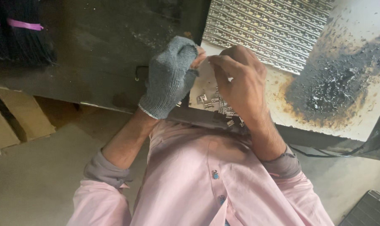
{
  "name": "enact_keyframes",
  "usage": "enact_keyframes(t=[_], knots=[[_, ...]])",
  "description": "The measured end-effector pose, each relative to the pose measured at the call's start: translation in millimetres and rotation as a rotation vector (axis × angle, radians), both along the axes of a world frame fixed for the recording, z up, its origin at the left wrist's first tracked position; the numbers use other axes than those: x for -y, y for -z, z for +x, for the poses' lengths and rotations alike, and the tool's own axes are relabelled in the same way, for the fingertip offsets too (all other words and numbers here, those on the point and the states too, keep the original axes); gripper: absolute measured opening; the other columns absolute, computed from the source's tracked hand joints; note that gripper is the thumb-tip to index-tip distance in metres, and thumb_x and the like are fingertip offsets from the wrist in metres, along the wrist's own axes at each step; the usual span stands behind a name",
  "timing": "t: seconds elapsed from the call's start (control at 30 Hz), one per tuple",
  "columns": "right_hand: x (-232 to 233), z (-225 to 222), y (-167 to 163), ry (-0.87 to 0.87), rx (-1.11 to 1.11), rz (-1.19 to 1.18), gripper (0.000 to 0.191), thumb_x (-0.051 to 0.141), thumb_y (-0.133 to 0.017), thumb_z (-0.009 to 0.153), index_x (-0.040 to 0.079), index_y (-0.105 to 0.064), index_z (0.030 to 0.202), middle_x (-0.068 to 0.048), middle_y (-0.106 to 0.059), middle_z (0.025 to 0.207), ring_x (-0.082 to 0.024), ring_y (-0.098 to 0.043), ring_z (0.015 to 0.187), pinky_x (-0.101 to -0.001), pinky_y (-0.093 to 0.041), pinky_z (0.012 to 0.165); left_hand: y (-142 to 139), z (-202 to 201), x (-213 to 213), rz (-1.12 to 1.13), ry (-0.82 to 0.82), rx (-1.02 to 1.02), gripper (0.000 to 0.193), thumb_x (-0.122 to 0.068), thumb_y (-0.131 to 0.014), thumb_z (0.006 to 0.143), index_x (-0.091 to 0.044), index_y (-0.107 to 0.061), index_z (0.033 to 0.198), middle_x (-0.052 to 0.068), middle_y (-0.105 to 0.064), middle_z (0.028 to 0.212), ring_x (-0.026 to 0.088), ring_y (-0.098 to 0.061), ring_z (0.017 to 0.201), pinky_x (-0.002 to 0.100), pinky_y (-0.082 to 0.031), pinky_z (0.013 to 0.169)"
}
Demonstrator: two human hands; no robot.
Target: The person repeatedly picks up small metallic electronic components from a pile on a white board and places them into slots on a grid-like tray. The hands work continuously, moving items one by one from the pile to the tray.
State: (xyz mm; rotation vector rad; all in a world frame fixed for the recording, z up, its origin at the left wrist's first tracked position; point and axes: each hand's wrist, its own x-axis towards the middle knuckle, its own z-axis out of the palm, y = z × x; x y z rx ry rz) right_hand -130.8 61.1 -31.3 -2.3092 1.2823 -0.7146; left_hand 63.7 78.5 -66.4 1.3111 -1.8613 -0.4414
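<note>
Over small loose silver metal clips (218, 104), the grey-gloved left hand (170, 77) and bare right hand (240, 79) pinch a tiny hidden piece together; separating it needs fine fingertip control.

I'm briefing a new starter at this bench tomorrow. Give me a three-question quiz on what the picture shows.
1. True or false: both hands wear gloves.
2. Which lies on the white bench top just below the hands? A) small metal clips B) a coil of rope C) a paint tin
3. Fill in: beyond the right hand lies a ribbed sheet of stamped ____ strips.

Key
1. False: the left hand wears a grey fingerless knit glove; the right hand is bare.
2. A: small metal clips are scattered there.
3. Metal: the ribbed sheet lies beside a burnt black patch.
</note>
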Motion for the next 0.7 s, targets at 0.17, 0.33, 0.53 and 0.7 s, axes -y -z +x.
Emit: enact_keyframes(t=[0.17,0.33,0.53,0.7], knots=[[3,8,-1,0.055,-0.003,0.038,0.016,0.0,-0.075,0.094,0.006,-0.077,0.108,-0.007,-0.069,0.099,-0.022,-0.067,0.079,-0.0376,-0.052,0.074,8,4,1,-0.009,0.038,-0.1,0.023,-0.01,-0.077,0.097,-0.006,-0.073,0.119,0.013,-0.066,0.106,0.03,-0.07,0.091,0.039,-0.057,0.077],[6,10,2,0.093,0.068,0.048,0.019,-0.002,-0.073,0.096,0.003,-0.076,0.113,-0.007,-0.07,0.1,-0.016,-0.073,0.079,-0.0279,-0.058,0.069,16,-3,7,-0.025,-0.051,-0.13,0.024,-0.008,-0.072,0.1,-0.012,-0.074,0.124,0.009,-0.067,0.11,0.026,-0.071,0.096,0.037,-0.059,0.082],[10,11,10,0.114,0.087,0.058,0.017,0.0,-0.074,0.098,0.004,-0.073,0.114,-0.005,-0.072,0.101,-0.013,-0.076,0.081,-0.024,-0.059,0.067,17,-9,9,0.075,-0.197,-0.202,0.023,-0.023,-0.078,0.1,-0.008,-0.072,0.117,0.007,-0.066,0.107,0.021,-0.071,0.085,0.035,-0.058,0.075],[10,9,15,0.115,0.037,-0.023,0.011,0.003,-0.077,0.098,0.006,-0.076,0.109,-0.005,-0.068,0.094,-0.012,-0.071,0.072,-0.0267,-0.053,0.061,19,-7,13,0.068,-0.19,-0.193,0.022,-0.024,-0.078,0.098,-0.007,-0.074,0.111,0.009,-0.069,0.1,0.02,-0.072,0.081,0.034,-0.059,0.072]])
